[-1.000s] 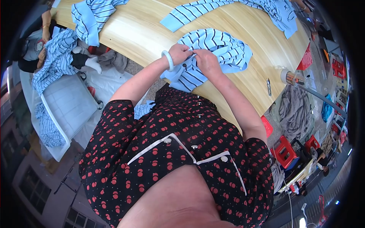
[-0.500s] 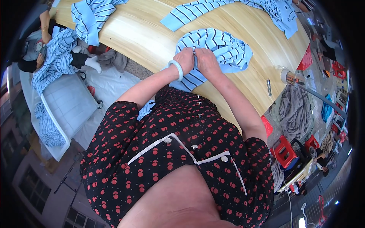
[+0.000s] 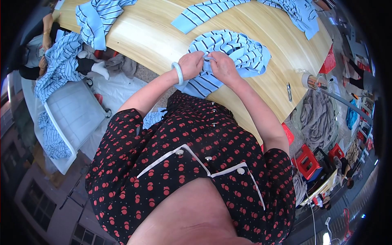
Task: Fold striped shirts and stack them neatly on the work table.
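Note:
A light-blue knit garment with dark and white stripes lies bunched on the wooden table in front of me. My left hand, with a pale bangle on its wrist, is closed on a thin edge of it. Close beside it, my right hand pinches the same edge. A short, narrow pale-blue strip of cloth spans the small gap between my fingertips. One part of the garment hangs toward me over the table's near edge.
More striped knit pieces lie on the table at the far left and far right. Thread snips and a clear container lie near the right edge. At left, another person handles striped cloth beside a white wheeled cart.
My hands have drawn slightly apart, the left one shifting left, and a strip of the garment's edge now shows between them. The bunched cloth has hardly moved.

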A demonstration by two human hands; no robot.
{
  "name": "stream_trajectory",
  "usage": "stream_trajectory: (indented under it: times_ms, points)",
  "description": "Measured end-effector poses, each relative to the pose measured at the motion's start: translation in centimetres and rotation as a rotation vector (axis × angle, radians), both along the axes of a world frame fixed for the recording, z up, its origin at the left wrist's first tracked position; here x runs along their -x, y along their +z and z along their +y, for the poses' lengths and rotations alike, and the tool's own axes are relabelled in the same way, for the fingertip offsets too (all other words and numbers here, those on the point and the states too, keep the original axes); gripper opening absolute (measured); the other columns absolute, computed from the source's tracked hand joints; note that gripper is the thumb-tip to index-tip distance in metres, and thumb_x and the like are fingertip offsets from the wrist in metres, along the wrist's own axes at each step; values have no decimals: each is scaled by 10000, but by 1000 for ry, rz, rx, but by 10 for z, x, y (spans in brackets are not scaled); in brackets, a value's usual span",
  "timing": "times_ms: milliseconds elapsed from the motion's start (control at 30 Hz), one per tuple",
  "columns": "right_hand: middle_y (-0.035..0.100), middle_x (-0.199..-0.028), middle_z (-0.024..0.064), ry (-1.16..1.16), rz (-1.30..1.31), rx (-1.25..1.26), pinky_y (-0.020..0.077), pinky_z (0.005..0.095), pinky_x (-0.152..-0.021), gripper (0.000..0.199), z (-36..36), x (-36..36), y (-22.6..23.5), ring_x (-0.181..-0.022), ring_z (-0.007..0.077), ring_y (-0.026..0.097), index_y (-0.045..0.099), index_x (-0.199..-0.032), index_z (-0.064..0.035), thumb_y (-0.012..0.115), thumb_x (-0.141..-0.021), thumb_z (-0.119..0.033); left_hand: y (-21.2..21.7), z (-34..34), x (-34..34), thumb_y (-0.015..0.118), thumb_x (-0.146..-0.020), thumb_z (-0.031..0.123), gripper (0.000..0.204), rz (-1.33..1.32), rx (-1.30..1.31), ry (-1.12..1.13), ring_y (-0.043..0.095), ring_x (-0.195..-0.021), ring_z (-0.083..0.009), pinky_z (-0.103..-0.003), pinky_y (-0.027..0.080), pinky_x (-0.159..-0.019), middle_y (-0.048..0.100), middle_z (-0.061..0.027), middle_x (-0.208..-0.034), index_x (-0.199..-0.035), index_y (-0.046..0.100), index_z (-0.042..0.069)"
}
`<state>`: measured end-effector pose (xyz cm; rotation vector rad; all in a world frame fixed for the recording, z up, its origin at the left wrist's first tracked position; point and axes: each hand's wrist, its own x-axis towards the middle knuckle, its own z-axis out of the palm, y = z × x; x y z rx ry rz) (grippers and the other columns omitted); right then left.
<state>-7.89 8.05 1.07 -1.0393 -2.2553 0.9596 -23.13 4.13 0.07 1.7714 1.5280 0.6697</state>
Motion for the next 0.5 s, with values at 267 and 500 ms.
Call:
stream_trajectory:
  times_ms: [267,500]
  points:
    - [548,-745,149,128,0,360,419,354,-624,161,6,-4,46,-711,299,523,545,-822,-18,517,-696,-113,36,0,21,428,-772,97,103,-69,35,-142,474,-651,-360,-393,372,-564,479,-194,-673,-761,442,-5]
    - [554,-701,128,333,-168,53,407,353,-634,112,12,-17,9,-670,282,524,562,-766,-25,533,-713,-119,-6,-2,52,520,-745,263,251,-222,635,-215,477,-595,-157,-300,392,-571,531,-110,-635,-742,537,13]
